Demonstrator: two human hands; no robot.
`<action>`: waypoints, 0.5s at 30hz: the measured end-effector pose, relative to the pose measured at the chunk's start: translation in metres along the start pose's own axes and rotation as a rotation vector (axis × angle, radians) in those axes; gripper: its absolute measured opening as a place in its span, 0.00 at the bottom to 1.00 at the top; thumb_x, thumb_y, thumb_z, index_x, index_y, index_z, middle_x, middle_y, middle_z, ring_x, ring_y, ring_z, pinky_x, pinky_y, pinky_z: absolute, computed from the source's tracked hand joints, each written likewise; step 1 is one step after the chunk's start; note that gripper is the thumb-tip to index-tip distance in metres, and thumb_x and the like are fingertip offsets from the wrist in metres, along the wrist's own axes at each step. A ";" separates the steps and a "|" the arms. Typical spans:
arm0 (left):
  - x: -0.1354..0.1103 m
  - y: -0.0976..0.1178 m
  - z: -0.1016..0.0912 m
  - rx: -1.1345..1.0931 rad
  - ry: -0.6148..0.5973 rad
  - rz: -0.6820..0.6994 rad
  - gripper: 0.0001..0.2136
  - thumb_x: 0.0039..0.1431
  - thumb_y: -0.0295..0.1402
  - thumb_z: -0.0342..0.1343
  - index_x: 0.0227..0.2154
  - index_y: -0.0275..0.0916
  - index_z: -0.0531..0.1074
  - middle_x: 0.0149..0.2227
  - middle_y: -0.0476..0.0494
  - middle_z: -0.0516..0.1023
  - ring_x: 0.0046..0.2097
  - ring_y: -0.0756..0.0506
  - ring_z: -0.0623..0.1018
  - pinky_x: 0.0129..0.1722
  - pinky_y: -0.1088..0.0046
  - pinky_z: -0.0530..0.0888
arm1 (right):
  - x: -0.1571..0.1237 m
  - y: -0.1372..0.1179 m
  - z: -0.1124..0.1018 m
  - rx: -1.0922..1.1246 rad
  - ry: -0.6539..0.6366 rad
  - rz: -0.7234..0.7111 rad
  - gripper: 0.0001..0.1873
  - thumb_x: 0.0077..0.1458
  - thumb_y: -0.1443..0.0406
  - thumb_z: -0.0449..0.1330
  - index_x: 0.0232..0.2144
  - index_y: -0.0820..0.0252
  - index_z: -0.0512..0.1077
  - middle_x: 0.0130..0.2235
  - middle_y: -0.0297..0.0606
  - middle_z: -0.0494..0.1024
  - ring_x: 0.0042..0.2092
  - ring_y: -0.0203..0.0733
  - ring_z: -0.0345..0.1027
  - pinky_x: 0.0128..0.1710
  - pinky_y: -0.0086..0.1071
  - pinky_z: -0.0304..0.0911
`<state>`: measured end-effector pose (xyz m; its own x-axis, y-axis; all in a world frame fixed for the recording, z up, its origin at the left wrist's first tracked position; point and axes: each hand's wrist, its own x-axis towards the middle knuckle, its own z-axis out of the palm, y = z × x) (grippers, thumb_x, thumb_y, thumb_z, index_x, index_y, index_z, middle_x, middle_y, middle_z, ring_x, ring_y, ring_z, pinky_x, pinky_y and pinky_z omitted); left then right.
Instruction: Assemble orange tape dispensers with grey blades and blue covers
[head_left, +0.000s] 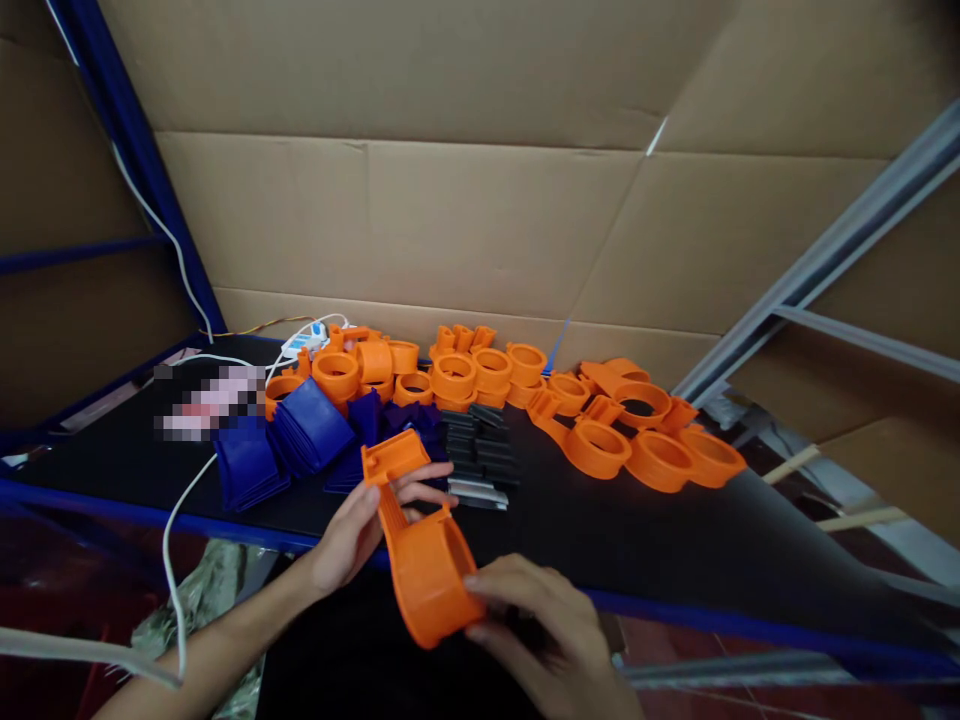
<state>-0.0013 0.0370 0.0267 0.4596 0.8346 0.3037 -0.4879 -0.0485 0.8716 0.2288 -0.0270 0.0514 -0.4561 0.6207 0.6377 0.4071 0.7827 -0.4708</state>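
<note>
An orange plastic ring holder (431, 580), a wide ring with a ribbed arm and a flat clip end, is held tilted in front of the table's near edge. My left hand (356, 525) grips its arm near the clip end, fingers passing behind it. At the ring's lower right rim, my right hand (544, 625) pinches the wall between thumb and fingers. Just beyond the held piece lie folded blue sheets (311, 425) and a stack of short black strips (476, 450).
Many similar orange ring holders (454, 375) stand along the back, with another group (600, 445) at the right. A white power strip (304, 342) and white cable (176, 540) are on the left. Cardboard (420, 220) closes off the back. A blue frame edge (675, 615) borders the black tabletop (592, 540).
</note>
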 end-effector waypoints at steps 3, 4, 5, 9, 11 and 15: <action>-0.002 0.002 0.001 -0.163 0.151 -0.100 0.26 0.68 0.45 0.43 0.40 0.28 0.79 0.41 0.29 0.82 0.42 0.37 0.81 0.44 0.65 0.75 | 0.007 0.006 0.003 -0.107 -0.021 0.031 0.14 0.65 0.65 0.58 0.52 0.52 0.71 0.44 0.36 0.82 0.44 0.40 0.77 0.44 0.32 0.70; -0.002 0.003 0.001 -0.179 0.189 -0.123 0.25 0.68 0.44 0.44 0.38 0.27 0.79 0.36 0.31 0.82 0.40 0.38 0.82 0.41 0.67 0.76 | 0.009 0.014 0.002 -0.190 0.016 0.070 0.14 0.65 0.65 0.56 0.52 0.53 0.71 0.46 0.38 0.82 0.46 0.42 0.77 0.45 0.34 0.70; -0.002 0.003 0.001 -0.182 0.218 -0.139 0.24 0.67 0.44 0.45 0.39 0.27 0.79 0.33 0.32 0.82 0.37 0.39 0.82 0.38 0.68 0.76 | 0.011 0.023 0.002 -0.284 0.042 0.117 0.13 0.66 0.65 0.56 0.51 0.54 0.72 0.48 0.39 0.81 0.47 0.44 0.76 0.46 0.36 0.70; -0.001 0.003 0.000 -0.110 0.237 -0.166 0.20 0.64 0.42 0.51 0.47 0.30 0.74 0.31 0.37 0.82 0.30 0.41 0.82 0.28 0.71 0.75 | 0.014 0.054 0.004 -0.589 -0.053 0.227 0.12 0.66 0.64 0.54 0.48 0.56 0.75 0.47 0.40 0.81 0.47 0.50 0.75 0.44 0.42 0.72; 0.000 0.001 0.000 -0.032 0.203 -0.169 0.19 0.64 0.43 0.52 0.48 0.31 0.72 0.34 0.36 0.82 0.28 0.42 0.81 0.27 0.72 0.75 | 0.012 0.060 0.007 -0.637 -0.083 0.244 0.13 0.67 0.65 0.52 0.48 0.57 0.74 0.48 0.40 0.81 0.48 0.49 0.75 0.43 0.41 0.72; -0.001 -0.001 0.000 0.153 0.115 -0.164 0.18 0.65 0.43 0.52 0.49 0.34 0.71 0.44 0.32 0.82 0.28 0.46 0.81 0.25 0.75 0.72 | 0.009 0.061 0.013 -0.606 -0.063 0.277 0.13 0.67 0.66 0.50 0.46 0.55 0.74 0.48 0.38 0.80 0.46 0.45 0.76 0.39 0.37 0.72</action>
<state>-0.0008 0.0363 0.0252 0.4318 0.8945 0.1156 -0.2914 0.0171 0.9564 0.2394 0.0267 0.0205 -0.3088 0.8108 0.4972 0.8797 0.4422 -0.1748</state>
